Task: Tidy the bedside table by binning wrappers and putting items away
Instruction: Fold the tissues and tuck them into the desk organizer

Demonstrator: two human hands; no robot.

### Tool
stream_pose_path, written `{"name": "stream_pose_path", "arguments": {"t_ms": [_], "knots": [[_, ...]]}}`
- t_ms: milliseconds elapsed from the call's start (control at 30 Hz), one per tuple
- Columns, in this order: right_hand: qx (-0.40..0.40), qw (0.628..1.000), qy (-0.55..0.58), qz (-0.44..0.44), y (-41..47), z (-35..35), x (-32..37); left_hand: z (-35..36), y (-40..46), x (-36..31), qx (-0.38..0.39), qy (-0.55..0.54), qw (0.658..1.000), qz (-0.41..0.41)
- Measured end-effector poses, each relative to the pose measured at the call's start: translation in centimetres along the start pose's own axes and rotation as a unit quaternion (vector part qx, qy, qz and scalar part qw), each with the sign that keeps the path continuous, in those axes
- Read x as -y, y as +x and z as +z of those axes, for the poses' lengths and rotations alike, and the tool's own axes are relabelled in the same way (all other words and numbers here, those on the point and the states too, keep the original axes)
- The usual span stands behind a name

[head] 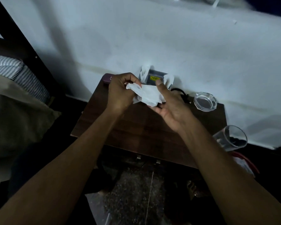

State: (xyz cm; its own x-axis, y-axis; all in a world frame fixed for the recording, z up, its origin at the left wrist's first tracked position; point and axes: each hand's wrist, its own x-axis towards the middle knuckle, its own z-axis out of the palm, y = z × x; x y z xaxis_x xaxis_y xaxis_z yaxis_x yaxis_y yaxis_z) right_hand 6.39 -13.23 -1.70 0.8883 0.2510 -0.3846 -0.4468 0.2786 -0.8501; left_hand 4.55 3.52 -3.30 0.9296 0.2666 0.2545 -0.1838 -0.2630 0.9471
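Note:
Over the dark wooden bedside table (pixel 136 127), both hands hold a crumpled white tissue (pixel 148 95). My left hand (pixel 121 91) pinches its left edge. My right hand (pixel 170 104) cups it from the right, thumb on top. Behind the hands, against the wall, sits a grey packet with a yellow label (pixel 154 77), white tissue sticking out on both sides of it.
A glass ashtray (pixel 205 101) and a black cable (pixel 181 93) lie at the table's back right. A clear glass (pixel 230 138) stands at the right edge, above a red-rimmed bin (pixel 245 161). A purple item (pixel 106 78) sits at the back left corner. A bed (pixel 15 103) lies to the left.

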Motion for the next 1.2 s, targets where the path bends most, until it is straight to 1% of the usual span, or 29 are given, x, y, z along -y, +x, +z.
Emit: {"name": "stream_pose_path", "arguments": {"t_ms": [100, 167, 233, 333, 400, 433, 467, 500, 533, 567, 600, 633, 667, 733, 833, 1000, 1067, 1133, 1200], "knots": [[-0.019, 0.997, 0.074, 0.022, 0.9, 1.2, -0.6, 1.1, 0.0, 0.5, -0.081, -0.005, 0.996, -0.028], [-0.037, 0.996, 0.080, 0.015, 1.6, 2.1, -1.3, 1.6, -0.3, 0.8, -0.121, -0.024, 0.991, -0.060], [-0.070, 0.996, 0.051, -0.008, 2.2, 2.9, -1.6, 2.0, -0.6, 1.3, -0.125, -0.046, 0.988, -0.075], [-0.145, 0.987, -0.009, -0.067, 4.0, 3.3, -0.6, 1.8, -0.5, 1.7, -0.082, -0.112, 0.987, -0.085], [-0.181, 0.970, -0.088, -0.140, 5.6, 2.6, 1.7, 1.3, -0.1, 1.9, -0.077, -0.153, 0.979, -0.109], [-0.188, 0.953, -0.153, -0.181, 6.5, 2.0, 3.2, 0.8, 0.1, 2.0, -0.079, -0.164, 0.976, -0.121], [-0.185, 0.926, -0.243, -0.221, 7.2, 1.6, 4.8, 0.4, 0.3, 2.1, -0.080, -0.170, 0.973, -0.131], [-0.170, 0.882, -0.355, -0.259, 7.9, 1.1, 6.4, 0.0, 0.4, 2.3, -0.080, -0.174, 0.971, -0.140], [-0.150, 0.817, -0.478, -0.285, 8.7, 0.7, 7.8, -0.4, 0.5, 2.4, -0.079, -0.178, 0.970, -0.146], [-0.127, 0.744, -0.589, -0.291, 9.6, 0.3, 9.0, -0.7, 0.7, 2.5, -0.078, -0.180, 0.969, -0.151], [-0.103, 0.676, -0.672, -0.284, 10.4, 0.1, 10.0, -0.9, 0.7, 2.6, -0.076, -0.181, 0.968, -0.155], [-0.080, 0.627, -0.727, -0.269, 11.4, -0.1, 10.6, -1.1, 0.8, 2.7, -0.075, -0.183, 0.967, -0.160], [-0.056, 0.587, -0.766, -0.257, 12.1, -0.1, 10.9, -1.3, 0.9, 2.7, -0.072, -0.186, 0.966, -0.164], [-0.008, 0.522, -0.815, -0.252, 13.3, 0.0, 10.6, -1.7, 0.9, 2.8, -0.062, -0.192, 0.965, -0.169], [0.035, 0.456, -0.849, -0.263, 14.5, 0.1, 9.8, -2.3, 0.8, 2.7, -0.055, -0.201, 0.962, -0.175], [0.069, 0.345, -0.899, -0.260, 15.1, 1.0, 8.4, -2.8, 0.9, 2.2, -0.047, -0.213, 0.959, -0.181], [0.071, 0.320, -0.913, -0.245, 15.3, 1.4, 8.1, -2.9, 1.1, 2.1, -0.044, -0.213, 0.959, -0.183], [0.070, 0.306, -0.923, -0.224, 15.5, 1.7, 7.9, -3.1, 1.4, 2.1, -0.043, -0.213, 0.959, -0.183], [0.078, 0.283, -0.934, -0.203, 15.7, 1.9, 7.9, -3.2, 1.5, 2.1, -0.044, -0.213, 0.959, -0.180]]}}
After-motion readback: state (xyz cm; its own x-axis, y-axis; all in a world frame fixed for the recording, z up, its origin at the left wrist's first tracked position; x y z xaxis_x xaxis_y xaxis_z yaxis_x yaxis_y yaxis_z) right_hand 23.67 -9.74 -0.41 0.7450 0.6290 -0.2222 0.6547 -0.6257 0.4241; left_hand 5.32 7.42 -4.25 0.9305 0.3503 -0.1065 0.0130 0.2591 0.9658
